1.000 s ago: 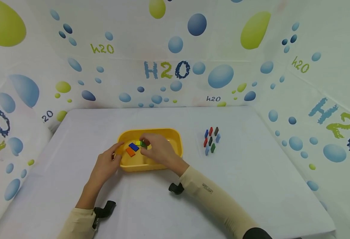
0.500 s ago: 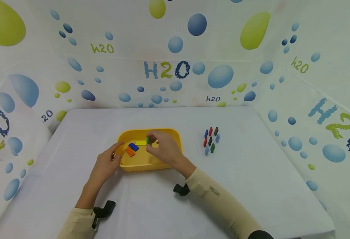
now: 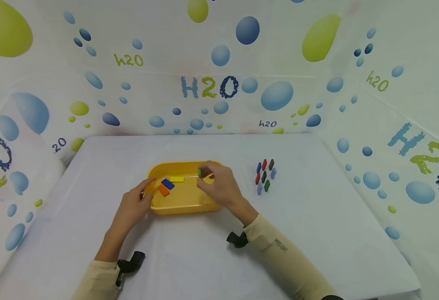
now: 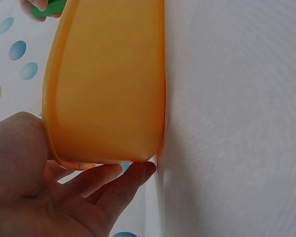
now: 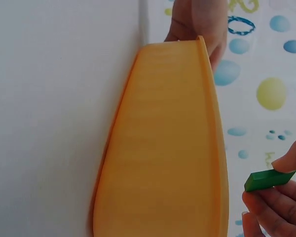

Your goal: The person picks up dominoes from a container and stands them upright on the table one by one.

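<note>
Head view: right hand (image 3: 222,186) pinches green block (image 3: 199,173) above yellow tray (image 3: 183,210); left hand (image 3: 132,206) curls fingers round tray's end; orange block (image 3: 164,190), blue block (image 3: 168,183), yellow block (image 3: 177,179) inside.

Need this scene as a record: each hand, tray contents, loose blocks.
left hand: holds yellow plastic tray at its left end
right hand: pinches green rectangular block, above rim height
in tray: orange rectangular block, blue rectangular block, yellow rectangular block, left half
on white cloth-covered table: eight upright rectangular blocks, right of tray
</note>
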{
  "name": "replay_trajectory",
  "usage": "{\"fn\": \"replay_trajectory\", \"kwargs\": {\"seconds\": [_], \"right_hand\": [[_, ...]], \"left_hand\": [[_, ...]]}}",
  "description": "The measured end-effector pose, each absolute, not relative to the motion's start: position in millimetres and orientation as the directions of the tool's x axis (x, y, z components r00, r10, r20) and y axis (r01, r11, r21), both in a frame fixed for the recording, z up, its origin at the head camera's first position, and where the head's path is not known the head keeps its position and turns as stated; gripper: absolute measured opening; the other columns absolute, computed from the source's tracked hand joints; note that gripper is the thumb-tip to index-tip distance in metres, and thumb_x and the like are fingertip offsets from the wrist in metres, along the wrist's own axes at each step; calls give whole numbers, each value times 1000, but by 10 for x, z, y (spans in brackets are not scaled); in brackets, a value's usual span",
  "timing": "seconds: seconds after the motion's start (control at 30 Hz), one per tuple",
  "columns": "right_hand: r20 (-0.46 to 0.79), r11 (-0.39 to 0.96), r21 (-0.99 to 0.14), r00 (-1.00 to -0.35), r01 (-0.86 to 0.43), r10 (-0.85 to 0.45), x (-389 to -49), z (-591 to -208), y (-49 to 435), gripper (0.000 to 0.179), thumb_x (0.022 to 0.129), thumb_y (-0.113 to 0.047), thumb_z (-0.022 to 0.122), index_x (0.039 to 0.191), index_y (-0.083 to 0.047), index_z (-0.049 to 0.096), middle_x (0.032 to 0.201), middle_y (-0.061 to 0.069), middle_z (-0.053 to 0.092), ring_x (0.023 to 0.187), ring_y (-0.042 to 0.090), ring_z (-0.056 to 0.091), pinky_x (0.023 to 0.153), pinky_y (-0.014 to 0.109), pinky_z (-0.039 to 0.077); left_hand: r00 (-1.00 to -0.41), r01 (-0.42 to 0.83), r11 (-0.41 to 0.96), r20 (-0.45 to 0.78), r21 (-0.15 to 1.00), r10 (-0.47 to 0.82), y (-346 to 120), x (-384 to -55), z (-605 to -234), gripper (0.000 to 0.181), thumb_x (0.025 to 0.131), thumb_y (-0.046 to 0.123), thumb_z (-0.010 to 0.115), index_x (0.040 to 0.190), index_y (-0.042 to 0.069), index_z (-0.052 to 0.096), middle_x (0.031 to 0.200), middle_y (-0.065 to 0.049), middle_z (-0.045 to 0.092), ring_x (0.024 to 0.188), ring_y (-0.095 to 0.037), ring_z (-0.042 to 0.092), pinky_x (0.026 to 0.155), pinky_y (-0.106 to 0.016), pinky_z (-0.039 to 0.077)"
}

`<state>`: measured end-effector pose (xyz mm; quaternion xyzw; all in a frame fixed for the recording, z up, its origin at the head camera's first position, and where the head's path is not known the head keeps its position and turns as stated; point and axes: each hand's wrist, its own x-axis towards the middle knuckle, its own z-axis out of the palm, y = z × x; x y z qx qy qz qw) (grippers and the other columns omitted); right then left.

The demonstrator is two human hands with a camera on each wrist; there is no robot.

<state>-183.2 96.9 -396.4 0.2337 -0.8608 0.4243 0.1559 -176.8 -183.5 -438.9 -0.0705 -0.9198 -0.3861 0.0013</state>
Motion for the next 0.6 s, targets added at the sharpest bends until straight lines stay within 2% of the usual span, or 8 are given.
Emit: {"fn": "replay_trajectory", "kwargs": {"seconds": [0.17,0.37,0.6], "right_hand": [[481,536,-661,-845,-525,-234,-1803,-3935,1068,24,91,-6,76,113,-1,69,101,7,73,92,23,68,83,43,58],[482,548,-676,-858,-493,-177,-1798,-3936,1201,27,90,-6,78,115,0,69,104,7,73,95,20,68,85,38,58],[533,541,-661,-833,-520,-148,-1823,-3975,1371,26,91,-6,77,114,2,69,105,8,73,95,21,68,82,37,58]], "left_hand": [[-990,133,693,58,708,130,-1842,-1764,-4389,53,102,8,48,155,4,47,140,-30,55,80,-28,54,65,-36,47],[-989,142,691,70,709,131,-1850,-1764,-4389,53,102,7,48,154,4,48,136,-29,57,75,-27,52,62,-36,46],[-990,134,690,63,711,127,-1839,-1758,-4376,53,102,7,48,155,4,47,141,-30,54,77,-27,52,64,-37,47]]}}
